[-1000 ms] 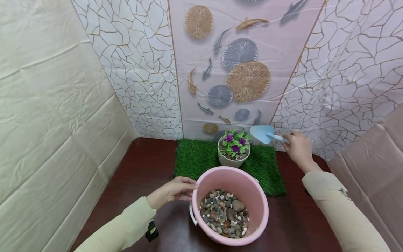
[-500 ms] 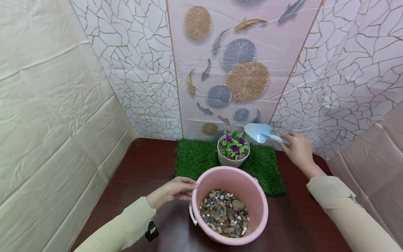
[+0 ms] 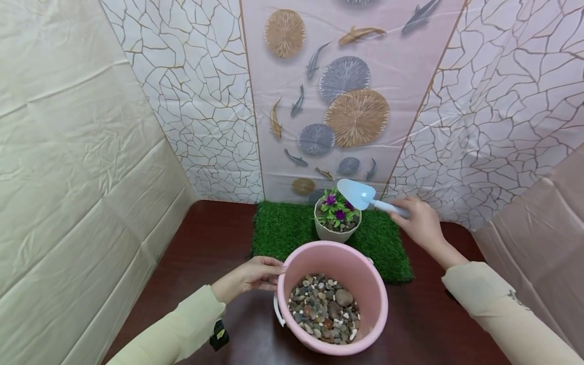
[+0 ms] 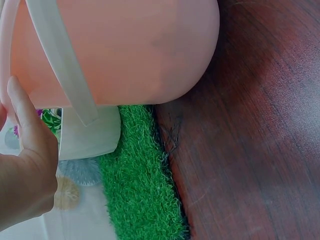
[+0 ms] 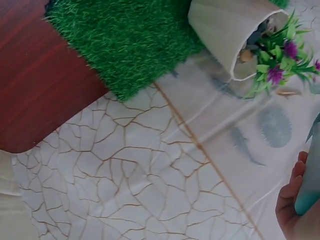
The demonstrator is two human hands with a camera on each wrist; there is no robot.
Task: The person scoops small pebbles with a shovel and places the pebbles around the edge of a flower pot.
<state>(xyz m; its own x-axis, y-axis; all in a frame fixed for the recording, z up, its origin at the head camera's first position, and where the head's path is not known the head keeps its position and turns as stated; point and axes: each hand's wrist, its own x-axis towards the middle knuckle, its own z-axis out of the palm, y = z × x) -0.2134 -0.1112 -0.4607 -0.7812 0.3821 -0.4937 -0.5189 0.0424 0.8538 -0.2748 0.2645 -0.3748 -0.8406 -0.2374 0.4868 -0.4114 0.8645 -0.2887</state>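
My left hand [image 3: 253,274] pinches the left rim of a pink bucket [image 3: 335,258], thumb on top. Pebbles [image 3: 321,306] of mixed colours and sizes lie in its bottom. Up on the right, my right hand [image 3: 422,225] grips the handle of a light blue trowel [image 3: 356,192]. The trowel's blade is raised beside the purple-flowered plant [image 3: 335,205] and covers part of it in the head view. Small stones surround the plant in its whitish pot [image 3: 335,234], just behind the bucket. Only the trowel's handle end [image 5: 310,180] shows clearly in the right wrist view.
A green artificial grass mat [image 3: 283,228] lies under the pot on the dark red table [image 3: 214,238]. The bucket's white handle [image 3: 278,310] hangs down at its left. Patterned cloth [image 3: 205,101] stands behind the table, with plain cloth on both sides.
My right hand has moved the trowel left, from beside the pot to over the plant's right part, and the blade has turned. The left hand and bucket stay in place.
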